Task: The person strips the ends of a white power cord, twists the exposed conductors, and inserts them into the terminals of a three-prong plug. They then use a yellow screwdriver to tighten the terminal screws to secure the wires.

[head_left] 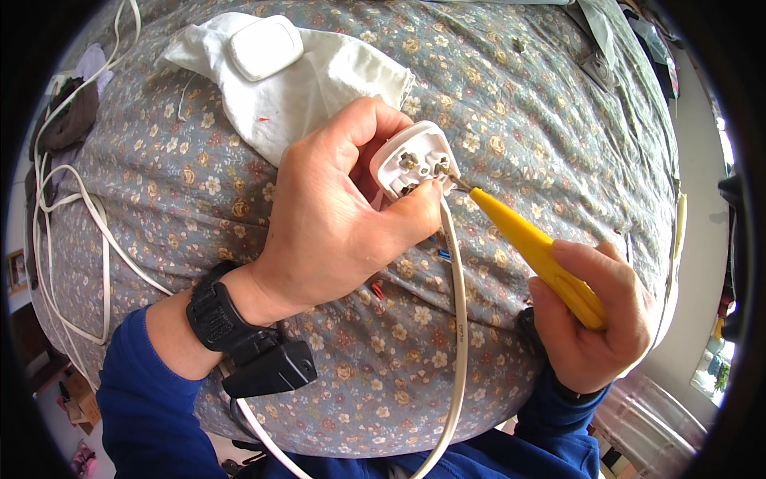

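White plug partly hides the left fingers — cable cut off below.

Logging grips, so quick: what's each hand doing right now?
Left hand: closed, holding the open white plug housing, thumb near the cable.
Right hand: closed, holding the yellow-handled tool, metal tip at the housing.

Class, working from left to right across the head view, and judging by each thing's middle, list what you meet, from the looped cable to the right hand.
Looped white cable → black wrist strap → left hand → open white electrical housing → yellow-handled tool → right hand.
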`<action>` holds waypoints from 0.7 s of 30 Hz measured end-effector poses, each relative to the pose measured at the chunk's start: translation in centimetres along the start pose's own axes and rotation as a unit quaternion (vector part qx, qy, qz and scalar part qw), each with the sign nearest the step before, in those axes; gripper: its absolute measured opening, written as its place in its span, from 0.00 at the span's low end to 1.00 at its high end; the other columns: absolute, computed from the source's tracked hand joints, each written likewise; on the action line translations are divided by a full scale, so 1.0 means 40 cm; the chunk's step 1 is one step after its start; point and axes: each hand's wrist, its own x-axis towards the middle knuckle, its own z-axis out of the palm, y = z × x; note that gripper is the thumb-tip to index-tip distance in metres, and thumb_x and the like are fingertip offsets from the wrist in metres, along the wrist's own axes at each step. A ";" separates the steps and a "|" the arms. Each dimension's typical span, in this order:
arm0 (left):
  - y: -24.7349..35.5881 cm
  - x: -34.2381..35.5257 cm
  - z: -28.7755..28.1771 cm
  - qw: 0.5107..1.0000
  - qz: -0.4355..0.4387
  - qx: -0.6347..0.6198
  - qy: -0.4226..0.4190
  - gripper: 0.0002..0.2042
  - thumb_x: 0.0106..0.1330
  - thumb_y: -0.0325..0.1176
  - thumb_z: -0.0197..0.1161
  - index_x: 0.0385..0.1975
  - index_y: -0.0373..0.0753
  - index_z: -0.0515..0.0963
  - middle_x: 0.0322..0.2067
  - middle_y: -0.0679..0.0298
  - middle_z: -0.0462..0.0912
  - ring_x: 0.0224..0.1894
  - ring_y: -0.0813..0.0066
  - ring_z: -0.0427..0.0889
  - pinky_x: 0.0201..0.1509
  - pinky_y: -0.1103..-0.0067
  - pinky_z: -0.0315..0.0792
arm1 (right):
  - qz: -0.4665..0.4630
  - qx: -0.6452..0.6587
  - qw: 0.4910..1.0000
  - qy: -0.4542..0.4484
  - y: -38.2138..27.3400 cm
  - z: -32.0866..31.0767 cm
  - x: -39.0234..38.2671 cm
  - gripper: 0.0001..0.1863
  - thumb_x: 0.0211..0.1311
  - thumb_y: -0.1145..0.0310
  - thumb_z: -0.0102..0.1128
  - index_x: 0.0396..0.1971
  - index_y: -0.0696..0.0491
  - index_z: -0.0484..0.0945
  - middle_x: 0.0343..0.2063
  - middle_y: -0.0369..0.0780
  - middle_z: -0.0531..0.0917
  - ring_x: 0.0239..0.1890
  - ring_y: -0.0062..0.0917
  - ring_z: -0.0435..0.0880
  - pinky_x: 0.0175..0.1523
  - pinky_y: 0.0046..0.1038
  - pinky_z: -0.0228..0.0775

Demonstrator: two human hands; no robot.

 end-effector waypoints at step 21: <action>-0.004 0.000 -0.001 1.000 0.007 0.010 -0.003 0.11 0.63 0.22 0.65 0.44 0.33 0.75 0.36 0.68 0.81 0.37 0.89 0.77 0.43 0.86 0.74 | -0.017 -0.039 0.999 0.006 -0.012 0.007 0.005 0.21 0.40 0.80 0.78 0.40 0.56 0.88 0.15 0.36 0.75 0.14 0.22 0.73 0.20 0.25 0.60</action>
